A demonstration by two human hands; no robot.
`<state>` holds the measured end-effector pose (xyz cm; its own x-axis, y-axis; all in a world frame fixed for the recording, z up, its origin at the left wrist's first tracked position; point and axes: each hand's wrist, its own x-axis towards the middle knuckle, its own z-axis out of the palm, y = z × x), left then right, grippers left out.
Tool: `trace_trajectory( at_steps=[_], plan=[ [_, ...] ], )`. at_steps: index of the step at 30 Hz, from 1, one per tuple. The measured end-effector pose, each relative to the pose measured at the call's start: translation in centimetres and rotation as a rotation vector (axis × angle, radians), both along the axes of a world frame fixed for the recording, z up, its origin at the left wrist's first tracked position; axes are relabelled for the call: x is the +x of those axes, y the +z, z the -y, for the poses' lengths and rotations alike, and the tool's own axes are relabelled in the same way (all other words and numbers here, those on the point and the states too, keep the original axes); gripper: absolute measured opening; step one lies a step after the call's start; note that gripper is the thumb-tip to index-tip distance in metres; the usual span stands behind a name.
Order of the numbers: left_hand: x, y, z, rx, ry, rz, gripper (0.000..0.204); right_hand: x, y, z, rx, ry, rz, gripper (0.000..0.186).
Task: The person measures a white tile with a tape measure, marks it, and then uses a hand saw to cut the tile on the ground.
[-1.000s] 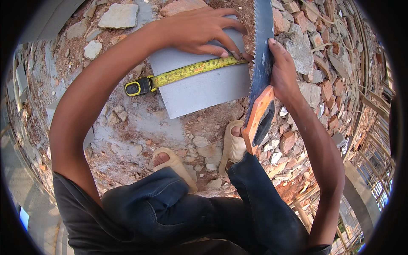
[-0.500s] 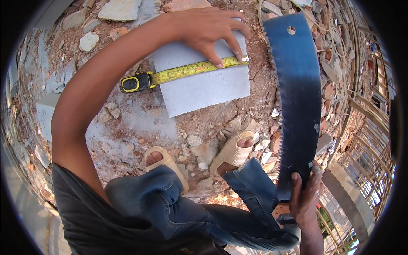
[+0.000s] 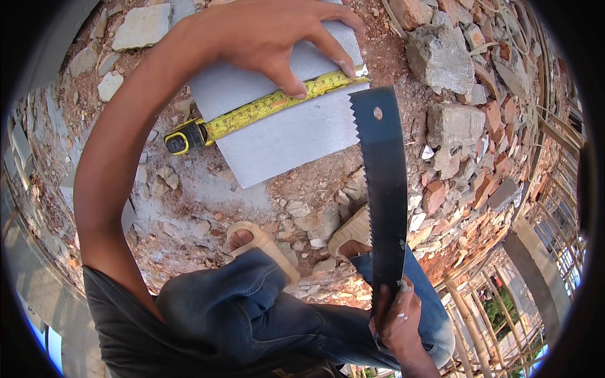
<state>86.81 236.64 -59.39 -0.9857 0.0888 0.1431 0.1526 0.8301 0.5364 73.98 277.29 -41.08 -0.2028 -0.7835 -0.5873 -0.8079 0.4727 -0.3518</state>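
Note:
A pale grey lightweight block (image 3: 287,138) lies on the dirt before me. Across its top runs the yellow blade of a tape measure (image 3: 252,109), whose black-and-yellow case rests beyond the block's left side. My left hand (image 3: 271,38) reaches over the block with fingers spread, thumb and a fingertip pressing on the tape near the block's right end. Low on the right, my right hand (image 3: 400,318) is closed around the handle end of a hand saw (image 3: 386,195). Its dark, toothed blade points away from me, the tip beside the block's right edge. My fingers hide the saw's handle.
Broken concrete chunks (image 3: 441,60) and brick rubble (image 3: 435,196) cover the ground to the right. A flat pale stone (image 3: 142,26) lies at the far left. My sandalled feet stand just below the block. Bamboo poles (image 3: 469,309) rise at the lower right.
My right hand has brought the saw left and nearer, so its tip now meets the block's right edge. My left hand still presses the tape on the block.

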Motion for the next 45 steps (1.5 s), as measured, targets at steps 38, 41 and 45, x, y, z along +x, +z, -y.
trace_trajectory(
  at_steps=[38,41,45],
  plan=[
    [-0.1,-0.4,-0.1,0.000,0.015,-0.009,0.060,-0.4,-1.4,0.8,0.023,0.164,-0.019,0.024],
    [0.0,-0.2,-0.1,0.048,0.002,-0.012,0.060,-0.3,-1.3,0.8,0.067,0.156,-0.032,0.026],
    [0.2,0.1,-0.5,0.001,0.025,-0.052,0.060,-0.5,-1.1,1.0,0.093,0.180,-0.037,0.027]
  ],
)
